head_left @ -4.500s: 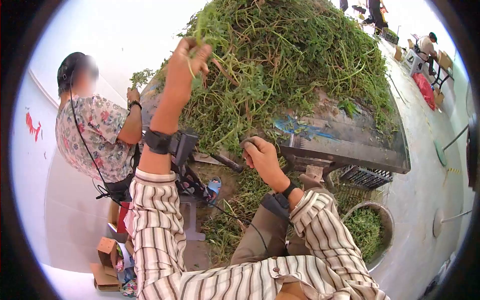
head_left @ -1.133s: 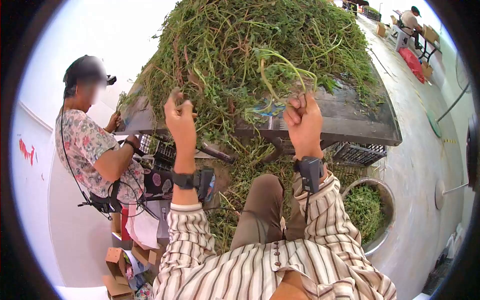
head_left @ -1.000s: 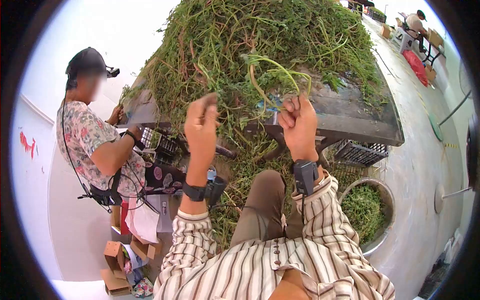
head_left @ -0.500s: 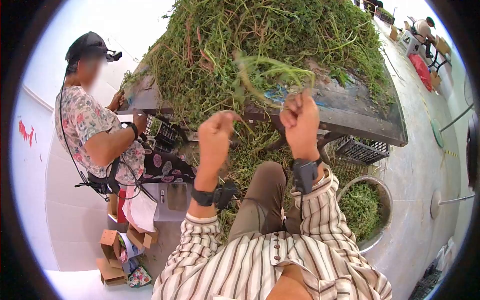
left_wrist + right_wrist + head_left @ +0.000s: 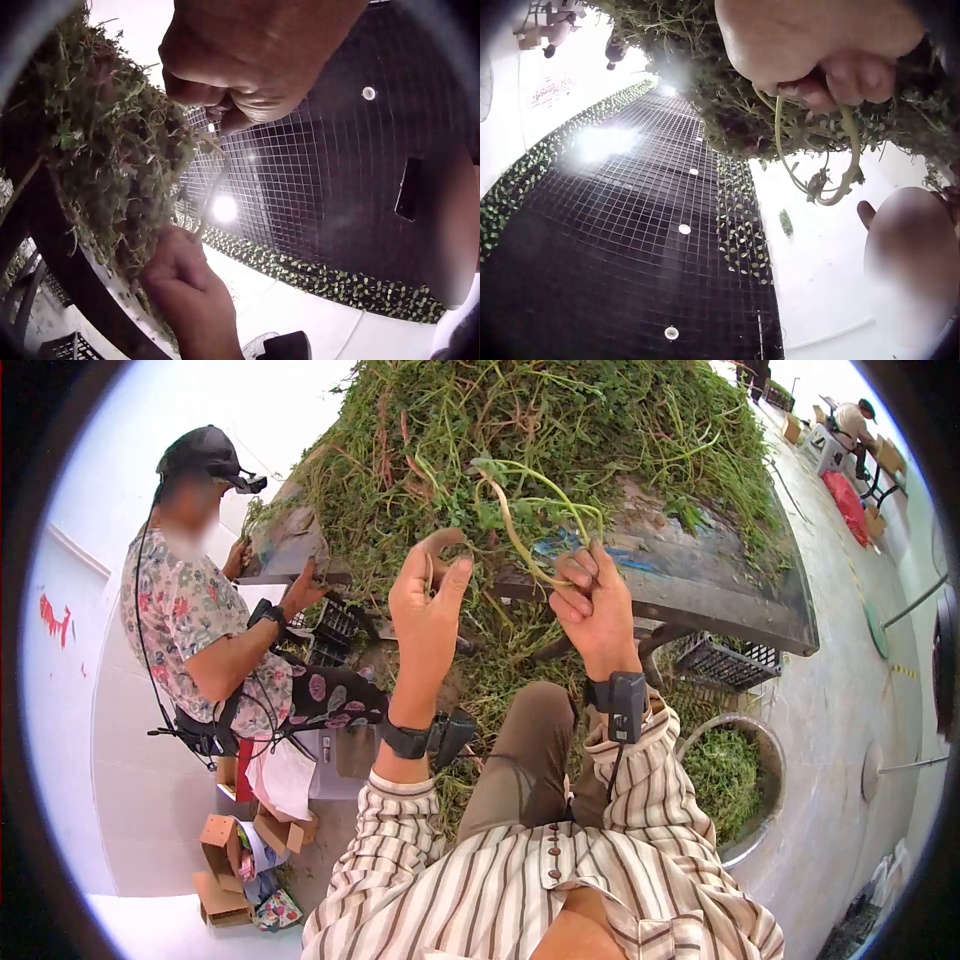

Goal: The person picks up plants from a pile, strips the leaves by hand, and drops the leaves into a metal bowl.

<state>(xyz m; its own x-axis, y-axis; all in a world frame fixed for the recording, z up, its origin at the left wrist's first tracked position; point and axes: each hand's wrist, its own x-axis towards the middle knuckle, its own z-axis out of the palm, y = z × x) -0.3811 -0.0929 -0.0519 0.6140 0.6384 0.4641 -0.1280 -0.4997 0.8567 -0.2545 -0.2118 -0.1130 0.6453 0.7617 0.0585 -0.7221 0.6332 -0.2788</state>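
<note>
My right hand (image 5: 597, 605) pinches a plant stem (image 5: 512, 525) that bends in a loop over the table edge. In the right wrist view, the pale green loop hangs from the curled fingers of the right hand (image 5: 817, 52). To its left, my left hand (image 5: 428, 610) is raised with thumb and bent forefinger apart, nothing seen between them. The left wrist view shows the left hand (image 5: 255, 67) close to the stem (image 5: 214, 187), which rises from the right hand (image 5: 187, 289). Behind both hands lies a big heap of leafy green plants (image 5: 560, 430).
The heap covers much of a dark table (image 5: 700, 595). A round tub (image 5: 778, 760) of cut greens stands at right, near a black crate (image 5: 725, 660). Trimmings litter the floor. Another person (image 5: 200, 600) sits at left, above open cardboard boxes (image 5: 222, 850).
The left hand has come down from the heap, where it held a sprig, toward the right hand. The right hand has moved right and now holds the looped stem. The left fingers have spread.
</note>
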